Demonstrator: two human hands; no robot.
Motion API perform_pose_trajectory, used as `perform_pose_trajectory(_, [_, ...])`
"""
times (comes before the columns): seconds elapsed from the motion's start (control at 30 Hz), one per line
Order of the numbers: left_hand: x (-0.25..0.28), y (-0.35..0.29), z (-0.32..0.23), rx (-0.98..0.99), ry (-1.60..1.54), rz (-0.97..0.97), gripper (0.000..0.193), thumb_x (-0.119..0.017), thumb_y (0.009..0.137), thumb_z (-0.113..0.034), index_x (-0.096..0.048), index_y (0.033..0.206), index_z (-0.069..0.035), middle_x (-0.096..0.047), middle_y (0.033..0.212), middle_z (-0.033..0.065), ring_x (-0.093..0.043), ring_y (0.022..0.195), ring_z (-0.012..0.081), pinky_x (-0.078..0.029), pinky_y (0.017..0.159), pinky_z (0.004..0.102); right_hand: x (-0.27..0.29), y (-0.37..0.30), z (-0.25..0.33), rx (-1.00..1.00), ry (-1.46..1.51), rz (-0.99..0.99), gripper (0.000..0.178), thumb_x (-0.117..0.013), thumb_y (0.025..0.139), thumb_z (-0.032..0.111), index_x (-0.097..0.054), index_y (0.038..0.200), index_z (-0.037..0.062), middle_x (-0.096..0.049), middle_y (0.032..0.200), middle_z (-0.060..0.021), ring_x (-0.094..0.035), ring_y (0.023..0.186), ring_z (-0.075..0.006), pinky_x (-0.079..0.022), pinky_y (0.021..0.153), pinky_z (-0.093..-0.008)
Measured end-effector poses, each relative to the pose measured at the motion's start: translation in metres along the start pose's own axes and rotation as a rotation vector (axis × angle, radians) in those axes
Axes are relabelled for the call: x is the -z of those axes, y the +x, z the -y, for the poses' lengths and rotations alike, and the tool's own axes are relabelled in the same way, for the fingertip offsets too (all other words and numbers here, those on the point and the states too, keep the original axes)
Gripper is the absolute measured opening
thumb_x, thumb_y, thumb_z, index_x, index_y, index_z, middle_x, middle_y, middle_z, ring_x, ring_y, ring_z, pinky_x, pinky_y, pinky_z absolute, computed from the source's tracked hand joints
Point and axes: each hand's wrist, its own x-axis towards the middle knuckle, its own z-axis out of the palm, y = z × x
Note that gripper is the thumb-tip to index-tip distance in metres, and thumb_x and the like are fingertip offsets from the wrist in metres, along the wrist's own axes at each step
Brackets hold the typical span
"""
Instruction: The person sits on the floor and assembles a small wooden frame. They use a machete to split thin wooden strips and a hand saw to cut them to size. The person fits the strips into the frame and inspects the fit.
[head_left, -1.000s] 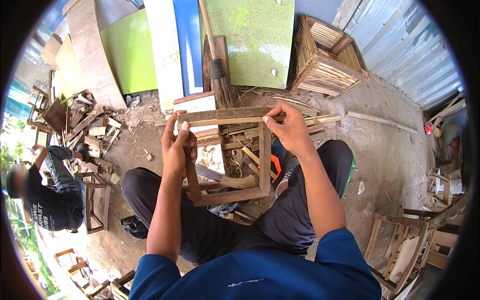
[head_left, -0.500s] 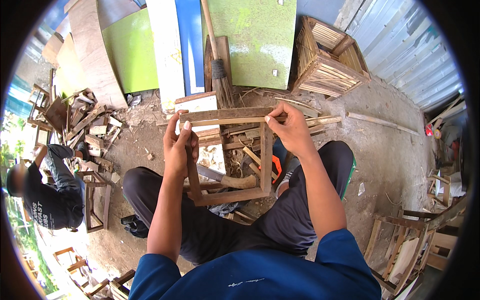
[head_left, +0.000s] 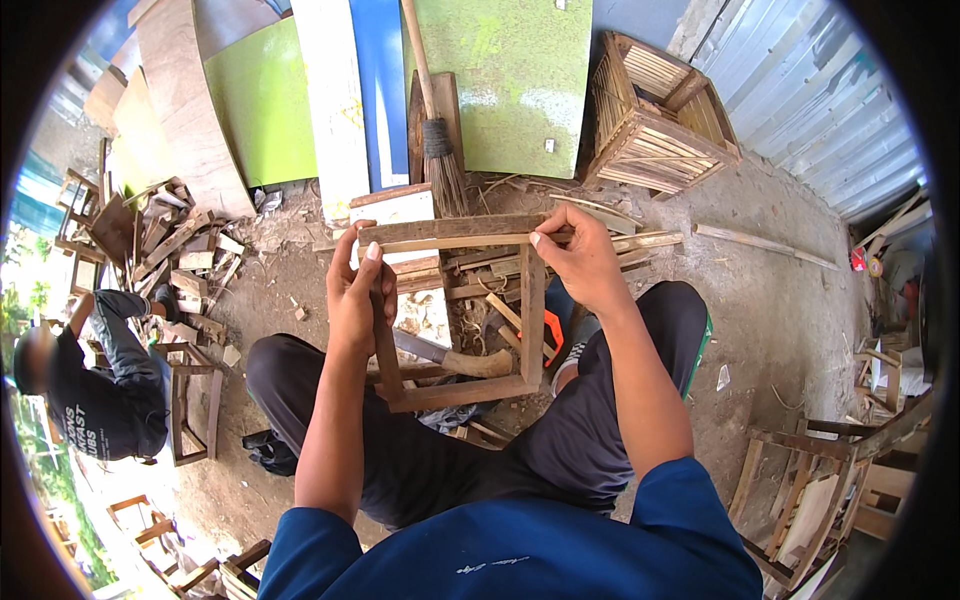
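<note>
A rectangular wooden frame (head_left: 455, 232) of weathered brown strips is held up between my knees. My left hand (head_left: 353, 295) grips its left upper corner, thumb against the top strip. At the other end of that strip, my right hand (head_left: 583, 257) pinches the right upper corner between thumb and fingers. Through the frame's opening I see a curved wooden handle (head_left: 478, 364) of a tool, a hammer-like head (head_left: 492, 325) on a light stick, and part of an orange saw handle (head_left: 552, 335) beside the right strip.
Wood strips and a white board (head_left: 425, 315) lie on the ground ahead. A broom (head_left: 437, 140) leans on panels at the back. A slatted crate (head_left: 660, 125) stands back right, a scrap-wood pile (head_left: 180, 245) at left. Another person (head_left: 110, 390) sits at far left.
</note>
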Motion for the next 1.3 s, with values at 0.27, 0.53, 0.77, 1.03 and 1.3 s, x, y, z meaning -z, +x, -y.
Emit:
perform_pose_trajectory(0.27, [0.0,-0.0003,-0.0021,-0.002,0.013,0.011,0.038,-0.057,0.106,-0.022,-0.049,0.142,-0.013,-0.05,0.064,0.0006,-0.047,0.042,0.009,-0.037,0.038,0.0242,0.0006,-0.0009,0.0007,0.001,0.011,0.005,0.011,-0.072,0.092,0.004,-0.062,0.091,0.0004,-0.066,0.089,-0.0049,-0.064,0.086,-0.011,-0.053,0.079,-0.0288])
perform_pose_trajectory(0.53, [-0.0028,-0.0001,-0.0024,-0.007,0.04,-0.015,0.043,-0.054,0.107,-0.021,-0.046,0.149,-0.013,-0.042,0.065,-0.001,-0.043,0.043,0.0086,-0.034,0.036,0.0234,0.0023,-0.0004,0.0011,-0.056,0.122,0.031,0.009,-0.066,0.097,-0.002,-0.059,0.096,0.0028,-0.061,0.092,-0.0012,-0.055,0.073,-0.0068,-0.047,0.063,-0.0241])
perform_pose_trajectory(0.77, [-0.0043,-0.0003,-0.0035,0.006,0.041,-0.016,0.045,-0.054,0.107,-0.021,-0.044,0.149,-0.013,-0.044,0.065,-0.001,-0.044,0.043,0.0086,-0.034,0.037,0.0232,0.0034,-0.0003,0.0064,-0.058,0.113,-0.005,0.005,-0.067,0.096,-0.001,-0.065,0.1,-0.0009,-0.065,0.088,-0.003,-0.059,0.071,-0.0077,-0.05,0.063,-0.0233])
perform_pose_trajectory(1.03, [-0.0018,-0.0002,-0.0043,0.008,-0.004,0.012,0.039,-0.06,0.105,-0.02,-0.049,0.142,-0.014,-0.05,0.065,0.0007,-0.047,0.043,0.0091,-0.036,0.039,0.0238,0.006,0.0007,0.0069,-0.057,0.115,0.007,0.006,-0.067,0.095,-0.002,-0.065,0.101,-0.0021,-0.065,0.089,-0.0039,-0.06,0.071,-0.0084,-0.051,0.065,-0.0237])
perform_pose_trajectory(1.3, [-0.0034,0.0001,-0.0029,0.002,0.033,0.002,0.043,-0.056,0.106,-0.02,-0.046,0.146,-0.012,-0.045,0.064,-0.0007,-0.044,0.042,0.0085,-0.035,0.037,0.0234,0.0057,0.0008,0.0064,-0.096,0.138,0.02,0.006,-0.067,0.095,-0.005,-0.063,0.096,-0.0014,-0.063,0.094,-0.0044,-0.06,0.073,-0.0092,-0.051,0.065,-0.0247])
